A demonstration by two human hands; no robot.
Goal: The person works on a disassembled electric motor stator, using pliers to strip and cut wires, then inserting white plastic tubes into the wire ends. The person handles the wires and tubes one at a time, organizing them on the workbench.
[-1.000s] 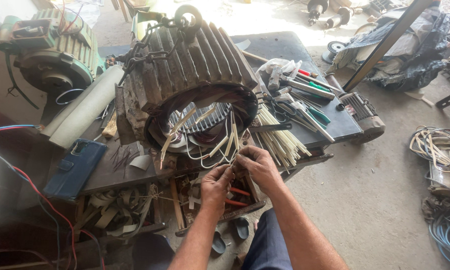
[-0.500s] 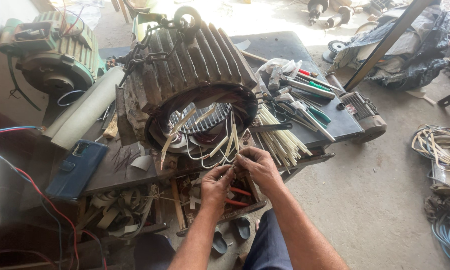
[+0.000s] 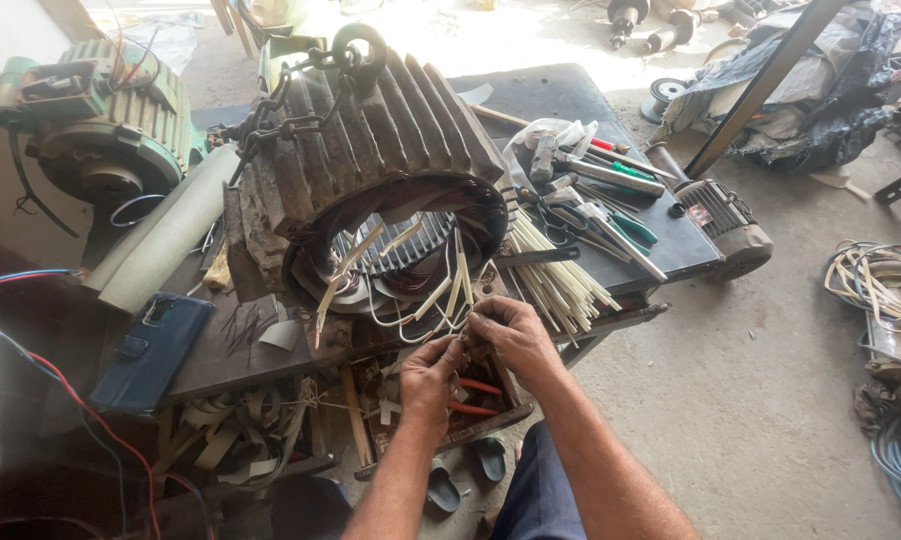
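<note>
Head view: two hands [image 3: 475, 355] pinch one stator's [image 3: 375, 170] leads [image 3: 425, 310].

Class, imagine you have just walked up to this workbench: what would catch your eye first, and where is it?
The big ribbed motor housing at the centre of the bench, its open front full of copper windings and pale sleeved wires. Just below it the left hand and right hand meet, pinching those wire ends. To the right lies a heap of hand tools; to the left, a green motor.
</note>
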